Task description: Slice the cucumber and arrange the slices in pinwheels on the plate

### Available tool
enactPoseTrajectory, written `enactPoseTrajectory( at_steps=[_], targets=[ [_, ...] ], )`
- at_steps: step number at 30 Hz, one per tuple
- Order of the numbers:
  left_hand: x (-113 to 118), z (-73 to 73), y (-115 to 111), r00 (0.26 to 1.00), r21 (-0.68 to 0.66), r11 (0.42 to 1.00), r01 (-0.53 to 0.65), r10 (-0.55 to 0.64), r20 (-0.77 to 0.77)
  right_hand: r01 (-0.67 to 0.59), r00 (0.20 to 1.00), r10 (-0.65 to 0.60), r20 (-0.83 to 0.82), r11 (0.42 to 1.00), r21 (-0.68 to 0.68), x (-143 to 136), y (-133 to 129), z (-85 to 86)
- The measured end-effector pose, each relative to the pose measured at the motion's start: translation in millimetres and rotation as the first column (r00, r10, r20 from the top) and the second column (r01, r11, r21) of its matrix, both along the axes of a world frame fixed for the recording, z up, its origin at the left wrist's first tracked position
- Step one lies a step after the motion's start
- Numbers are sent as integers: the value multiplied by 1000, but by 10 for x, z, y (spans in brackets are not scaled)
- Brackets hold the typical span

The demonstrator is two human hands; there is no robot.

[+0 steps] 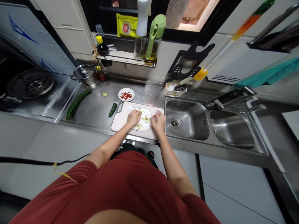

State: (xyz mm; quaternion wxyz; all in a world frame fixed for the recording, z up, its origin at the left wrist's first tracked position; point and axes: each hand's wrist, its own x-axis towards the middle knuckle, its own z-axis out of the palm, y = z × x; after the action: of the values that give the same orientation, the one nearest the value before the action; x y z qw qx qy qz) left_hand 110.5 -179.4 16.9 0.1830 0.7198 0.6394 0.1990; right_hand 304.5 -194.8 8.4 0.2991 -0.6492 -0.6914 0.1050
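A white squarish plate (145, 125) rests on a pale cutting board (121, 119). Thin cucumber slices (146, 119) lie on it in pinwheel groups, one with a small red piece at its centre. My left hand (134, 118) is over the plate's left side, its fingers pinched beside the slices at the far edge; what they hold, if anything, is too small to name. At the plate's right rim, my right hand (159, 122) has its fingertips pressed together, their contents hidden. A small white dish (132, 93) of chopped red pieces (126, 96) stands behind the board.
Left of the board lie a cucumber piece (113, 109), a cucumber end (104, 94) and a long cucumber (77, 104). A steel pot (86, 77) stands behind them. A double sink (187, 119) adjoins on the right. Above hangs a shelf (126, 58) with bottles.
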Motion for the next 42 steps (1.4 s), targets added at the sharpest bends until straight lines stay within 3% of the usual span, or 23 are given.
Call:
enactPoseTrajectory(
  at_steps=[5, 9, 14, 19, 26, 36, 42],
  targets=[
    [-297, 0, 233, 988, 46, 987, -157, 156, 20, 25, 998, -23, -62, 999, 46, 44, -156, 33],
    [-618, -2, 525, 946, 5, 946, -323, 323, 0, 27, 995, -19, -102, 997, 76, 51, -288, 64],
    [-975, 49, 894, 909, -72, 907, -416, 411, -75, 50, 990, -39, -135, 996, 76, 38, -401, 53],
    [-1134, 60, 1170, 912, -88, 916, -392, 374, -167, 32, 991, -21, -129, 996, 82, 6, -447, 27],
    [-1192, 9, 1404, 942, -126, 957, -261, 224, -251, 16, 991, -6, -135, 998, 68, -2, -501, 27],
    [-1109, -46, 1523, 931, -147, 969, -197, 138, -339, 36, 991, -30, -130, 998, 44, 28, -581, 59],
    [-1077, -61, 1530, 942, -146, 969, -198, 147, -303, 42, 992, -36, -123, 998, 43, 31, -577, 32]
  ],
)
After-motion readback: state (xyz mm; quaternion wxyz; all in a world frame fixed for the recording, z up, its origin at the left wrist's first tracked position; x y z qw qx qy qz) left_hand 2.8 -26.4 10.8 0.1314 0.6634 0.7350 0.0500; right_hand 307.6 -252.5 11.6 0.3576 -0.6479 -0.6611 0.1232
